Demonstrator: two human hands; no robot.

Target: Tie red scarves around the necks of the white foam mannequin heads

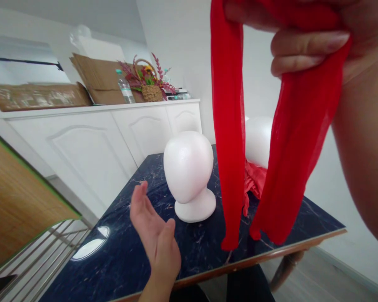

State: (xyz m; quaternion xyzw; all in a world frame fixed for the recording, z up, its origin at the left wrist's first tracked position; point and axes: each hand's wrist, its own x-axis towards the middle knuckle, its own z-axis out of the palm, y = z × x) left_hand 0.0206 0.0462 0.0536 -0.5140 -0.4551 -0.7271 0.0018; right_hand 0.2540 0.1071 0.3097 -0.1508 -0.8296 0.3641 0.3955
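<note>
Raised high at the upper right, my right hand (305, 50) is closed round a red scarf (229, 138). Its two ends hang down over the table's near right part. My left hand (159, 235) is held up at lower centre, fingers stretched and nothing in it. Just beyond that hand a white mannequin head (189, 165) stands upright on the dark table, apart from the fingers. Behind the hanging cloth a second white mannequin head (258, 140) is partly hidden, with crumpled red cloth (253, 180) at its base.
The dark marbled table (204, 251) has a wooden edge. At left are a wooden panel (22, 193) and a metal rack (55, 251). A white cabinet (91, 138) at the back carries cardboard (97, 77), a water bottle (125, 87) and a flower basket (151, 93).
</note>
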